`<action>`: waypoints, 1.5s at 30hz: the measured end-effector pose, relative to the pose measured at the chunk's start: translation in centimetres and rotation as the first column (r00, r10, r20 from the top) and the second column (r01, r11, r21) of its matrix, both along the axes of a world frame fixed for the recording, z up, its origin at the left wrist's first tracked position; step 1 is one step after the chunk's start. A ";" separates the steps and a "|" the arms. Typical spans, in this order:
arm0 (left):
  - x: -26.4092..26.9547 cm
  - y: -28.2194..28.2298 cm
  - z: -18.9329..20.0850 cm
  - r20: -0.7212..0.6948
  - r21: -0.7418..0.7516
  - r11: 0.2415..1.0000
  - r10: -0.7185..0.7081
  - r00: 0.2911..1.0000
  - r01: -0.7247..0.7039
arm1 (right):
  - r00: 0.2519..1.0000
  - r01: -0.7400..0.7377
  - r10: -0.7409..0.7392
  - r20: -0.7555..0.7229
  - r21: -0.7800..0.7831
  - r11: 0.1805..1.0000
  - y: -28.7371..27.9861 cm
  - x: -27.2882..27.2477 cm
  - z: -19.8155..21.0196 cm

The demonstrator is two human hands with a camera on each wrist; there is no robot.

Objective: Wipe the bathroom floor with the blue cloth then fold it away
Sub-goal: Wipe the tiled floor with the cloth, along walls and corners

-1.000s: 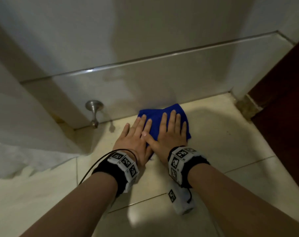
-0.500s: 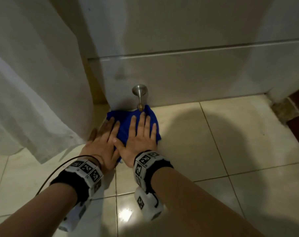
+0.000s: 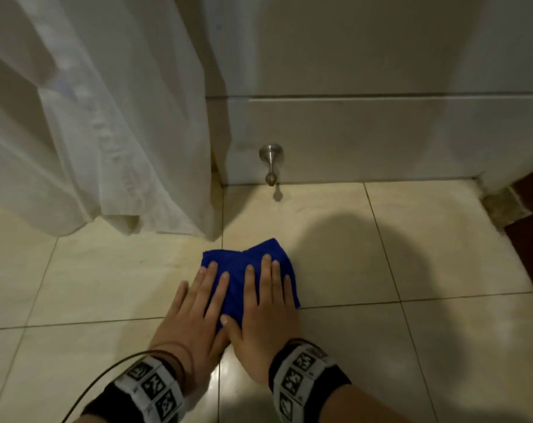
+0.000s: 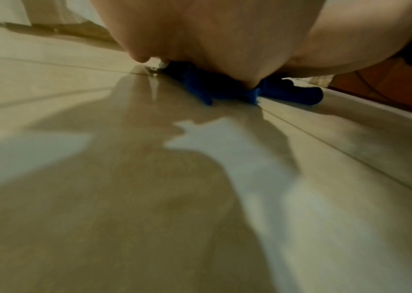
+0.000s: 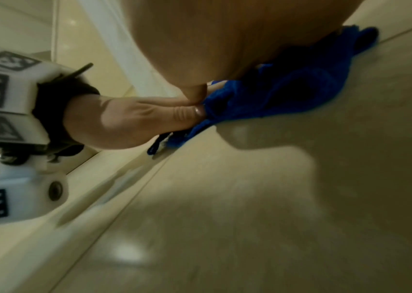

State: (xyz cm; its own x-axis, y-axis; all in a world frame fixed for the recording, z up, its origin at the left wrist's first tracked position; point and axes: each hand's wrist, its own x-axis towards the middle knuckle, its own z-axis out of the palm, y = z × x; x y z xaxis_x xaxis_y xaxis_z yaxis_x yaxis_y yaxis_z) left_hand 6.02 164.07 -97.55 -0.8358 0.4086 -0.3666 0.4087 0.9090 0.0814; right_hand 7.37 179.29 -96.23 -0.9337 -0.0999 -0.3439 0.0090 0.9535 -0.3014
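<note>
Beige tiled floor [image 3: 442, 346] — white curtain [image 3: 106, 117], doorstop [image 3: 270, 163]

Your left hand [image 3: 195, 312] and right hand [image 3: 263, 315] lie side by side on the cloth [image 3: 246, 264] on the floor [image 3: 442, 346]; the curtain [image 3: 106, 132] hangs behind-left.

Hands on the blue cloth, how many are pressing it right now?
2. The left hand lies flat on the left half of the crumpled blue microfibre cloth; the right hand lies flat on its right half, thumbs touching. None hidden.
</note>
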 end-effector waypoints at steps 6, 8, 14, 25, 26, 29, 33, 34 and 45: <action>4.8 -1.7 0.8 -0.004 0.021 0.999 -0.050 0.999 0.050 | 0.999 -0.001 0.002 -0.044 0.019 1.000 -1.2 4.6 -0.6; 5.0 -1.7 0.8 -0.009 0.015 0.999 -0.040 0.999 0.040 | 0.999 0.000 0.002 -0.048 0.030 1.000 -1.5 4.9 -1.0; 2.6 -1.0 1.2 -0.004 -0.026 0.997 0.069 0.998 -0.069 | 1.000 0.007 -0.007 -0.009 -0.007 1.000 -2.7 2.5 -0.6; -5.6 -4.2 3.0 0.062 -0.344 0.868 0.402 0.913 -0.359 | 0.977 -0.150 0.152 0.149 -0.023 0.988 -8.5 -8.1 2.4; -5.1 -4.8 3.0 0.059 -0.334 0.865 0.416 0.907 -0.375 | 0.972 -0.175 0.177 0.155 -0.024 0.984 -9.1 -7.9 2.3; -2.2 -6.7 3.4 0.051 -0.310 0.843 0.476 0.878 -0.439 | 0.941 -0.290 0.293 0.172 -0.044 0.956 -10.3 -5.6 2.5; 4.8 -8.7 3.5 0.051 -0.212 0.841 0.517 0.854 -0.497 | 0.885 -0.427 0.436 0.162 -0.084 0.900 -11.6 -0.6 3.3; 6.5 -9.1 3.5 0.054 -0.213 0.841 0.519 0.853 -0.498 | 0.870 -0.457 0.461 0.172 -0.066 0.887 -11.7 0.8 3.5; 10.2 -7.4 4.2 0.073 -0.169 0.836 0.539 0.839 -0.522 | 0.875 -0.473 0.468 0.123 0.012 0.881 -12.6 5.8 2.9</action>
